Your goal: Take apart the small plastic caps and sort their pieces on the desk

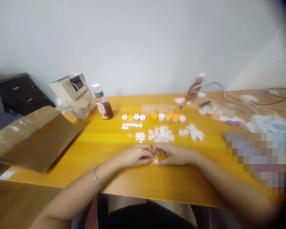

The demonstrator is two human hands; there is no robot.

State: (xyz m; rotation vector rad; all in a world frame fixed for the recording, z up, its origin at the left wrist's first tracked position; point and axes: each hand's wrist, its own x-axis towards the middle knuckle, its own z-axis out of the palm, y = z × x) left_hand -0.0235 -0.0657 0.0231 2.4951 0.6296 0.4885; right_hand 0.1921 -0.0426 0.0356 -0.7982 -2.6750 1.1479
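Note:
A small round orange cap (pixel 156 158) with a white middle is held just above or on the table, near its front edge. My left hand (pixel 138 155) pinches it from the left, and my right hand (pixel 172 154) curls its thumb and fingers round the other side. Beyond the hands lie small white round pieces (pixel 140 137), a heap of flat white pieces (pixel 161 134) and another white pile (pixel 192 131). Farther back is a row of white and orange ring-like caps (pixel 136 117), with orange and white caps (pixel 168 117) to its right. Blur hides fine detail.
A brown paper bag (pixel 45 136) lies at the left, before a printed carton bag (pixel 73 95) and an amber drink bottle (pixel 102 103). Another bottle (pixel 194 87) leans at the back right. Cables (pixel 225 90) and plastic packaging (pixel 212 109) clutter the right side.

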